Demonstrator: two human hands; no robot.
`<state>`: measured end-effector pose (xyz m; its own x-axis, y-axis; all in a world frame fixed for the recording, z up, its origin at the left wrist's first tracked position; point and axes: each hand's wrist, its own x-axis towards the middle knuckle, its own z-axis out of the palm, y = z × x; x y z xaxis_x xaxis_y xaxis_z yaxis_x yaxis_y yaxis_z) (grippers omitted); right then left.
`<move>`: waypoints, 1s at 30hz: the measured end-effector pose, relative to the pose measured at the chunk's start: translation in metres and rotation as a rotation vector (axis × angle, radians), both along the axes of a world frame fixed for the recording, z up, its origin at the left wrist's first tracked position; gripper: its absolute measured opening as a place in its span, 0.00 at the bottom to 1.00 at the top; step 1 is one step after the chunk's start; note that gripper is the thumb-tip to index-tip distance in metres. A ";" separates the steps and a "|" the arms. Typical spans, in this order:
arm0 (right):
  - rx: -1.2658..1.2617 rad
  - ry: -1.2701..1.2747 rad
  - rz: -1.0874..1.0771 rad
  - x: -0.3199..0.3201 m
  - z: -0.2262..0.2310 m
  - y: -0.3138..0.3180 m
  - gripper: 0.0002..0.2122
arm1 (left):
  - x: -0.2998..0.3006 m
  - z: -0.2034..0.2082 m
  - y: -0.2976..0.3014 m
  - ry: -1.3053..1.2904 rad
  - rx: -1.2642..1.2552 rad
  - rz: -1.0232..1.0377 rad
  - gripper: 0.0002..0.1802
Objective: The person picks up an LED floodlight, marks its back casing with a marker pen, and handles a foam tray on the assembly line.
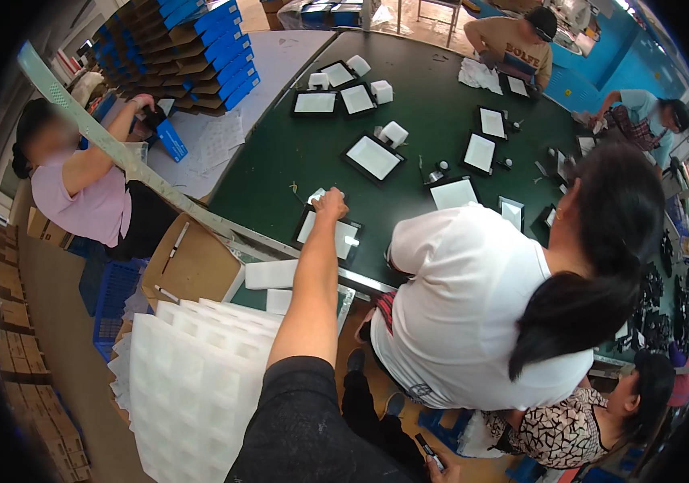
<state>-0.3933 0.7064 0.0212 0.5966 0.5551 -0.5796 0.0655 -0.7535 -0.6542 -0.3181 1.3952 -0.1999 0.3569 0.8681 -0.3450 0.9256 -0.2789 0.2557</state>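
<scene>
My left hand (330,204) reaches out over the green table to the top edge of a black-framed panel (346,240) with a white face. Its fingers are bent together there, and what they pinch is hidden. A small whitish piece (315,196) and a short cable end (294,187) show just left of the fingers. Low in the picture, my right hand (443,469) is partly cut off by the lower edge. It grips a black marker pen (428,451) with a pale band.
Several more framed panels (373,157) lie on the green table (280,169), some beside white blocks (394,133). A person in white (473,306) stands close on my right. White foam trays (191,386) stack at lower left, beside an open cardboard box (187,274) holding pens.
</scene>
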 end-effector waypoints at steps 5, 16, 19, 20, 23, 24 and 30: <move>0.215 0.087 -0.020 0.005 -0.017 0.018 0.16 | -0.015 -0.009 0.019 0.083 0.020 -0.061 0.27; -0.010 0.212 0.012 0.009 0.017 0.078 0.17 | -0.103 0.015 0.119 0.398 0.645 -0.186 0.21; 0.104 0.165 -0.043 0.005 0.029 0.098 0.18 | -0.112 0.016 0.122 0.363 0.792 -0.022 0.16; 0.112 0.169 -0.035 0.004 0.028 0.099 0.18 | -0.120 0.019 0.128 0.269 0.744 0.070 0.15; 0.123 0.182 -0.092 0.006 0.023 0.098 0.18 | -0.135 0.021 0.120 0.154 0.520 0.160 0.20; 0.091 0.160 -0.009 0.015 0.021 0.096 0.18 | -0.128 0.022 0.117 0.204 0.329 0.153 0.25; 0.255 0.083 0.203 0.011 0.024 0.075 0.15 | -0.209 0.068 0.122 0.296 -0.117 0.067 0.36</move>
<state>-0.3821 0.7811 0.0454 0.4158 0.7909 -0.4490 0.1359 -0.5423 -0.8292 -0.5270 1.5173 -0.1317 0.1699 0.8346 -0.5240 0.9798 -0.1998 -0.0005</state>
